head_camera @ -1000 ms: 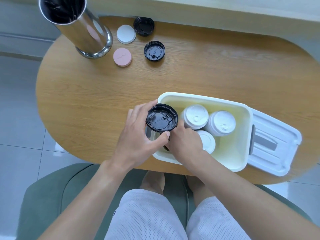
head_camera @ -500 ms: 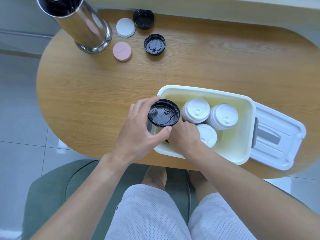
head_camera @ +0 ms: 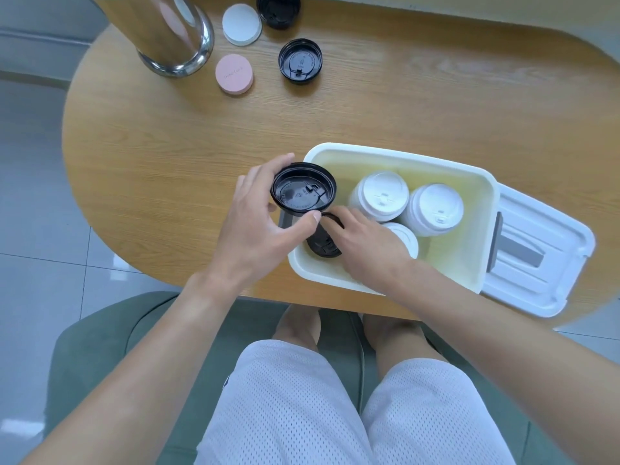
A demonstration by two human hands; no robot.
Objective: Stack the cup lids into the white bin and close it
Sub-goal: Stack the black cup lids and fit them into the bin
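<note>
At a wooden table [head_camera: 134,162], an open white bin [head_camera: 483,236] holds white lid stacks [head_camera: 380,196] just right of the grip. The left hand [head_camera: 265,229] pinches a black cup lid [head_camera: 303,193] over the bin's left edge; the right hand [head_camera: 365,243] grasps a black lid stack [head_camera: 323,245] directly beneath.

The pink lid [head_camera: 234,74], lying just beside the steel canister [head_camera: 167,31], is carrying a faint printed line too small to read. The black lid [head_camera: 300,61] beyond it is showing embossed ring lettering, equally illegible.
</note>
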